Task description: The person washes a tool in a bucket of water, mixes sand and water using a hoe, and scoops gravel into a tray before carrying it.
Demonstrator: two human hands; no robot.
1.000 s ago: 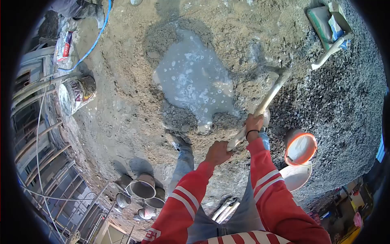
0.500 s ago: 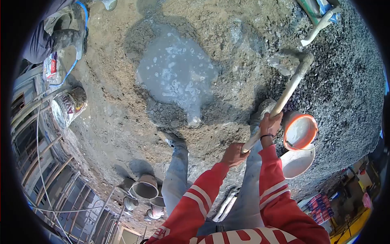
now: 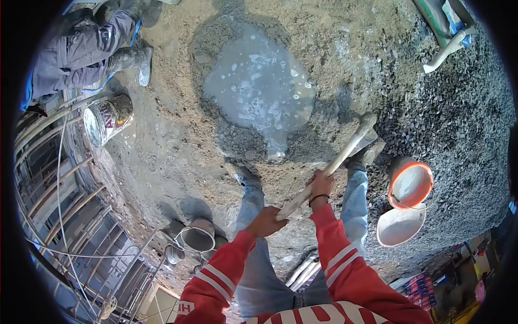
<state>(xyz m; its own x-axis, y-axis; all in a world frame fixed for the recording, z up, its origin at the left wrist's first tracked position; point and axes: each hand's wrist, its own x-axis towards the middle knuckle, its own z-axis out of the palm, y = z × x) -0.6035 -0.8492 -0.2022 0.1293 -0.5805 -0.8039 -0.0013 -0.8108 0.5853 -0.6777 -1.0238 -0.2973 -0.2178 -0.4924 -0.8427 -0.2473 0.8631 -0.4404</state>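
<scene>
My left hand (image 3: pixel 266 222) is closed round the butt end of a hoe's (image 3: pixel 348 150) pale wooden handle. Farther up the same handle, my right hand (image 3: pixel 322 183) grips it, with a dark band at the wrist. The hoe slants up to the right, and its head is low beside my right boot, at the border of the sand and the dark gravel (image 3: pixel 431 113). Part of its blade is hidden behind the handle. A pool of grey, bubbly water (image 3: pixel 253 81) lies ahead, ringed by wet sand (image 3: pixel 210 51).
To my right stand an orange-rimmed bucket (image 3: pixel 393 181) and a pale bucket (image 3: pixel 400 227). Several dark buckets (image 3: pixel 197 236) are at lower left. A tipped paint bucket (image 3: pixel 108 120) and another person's leg (image 3: pixel 127 60) are at upper left. Another wooden handle (image 3: pixel 445 53) lies upper right.
Both hands have drawn the hoe down and left, bringing its head from the gravel back near my right boot. More of the other person shows at upper left.
</scene>
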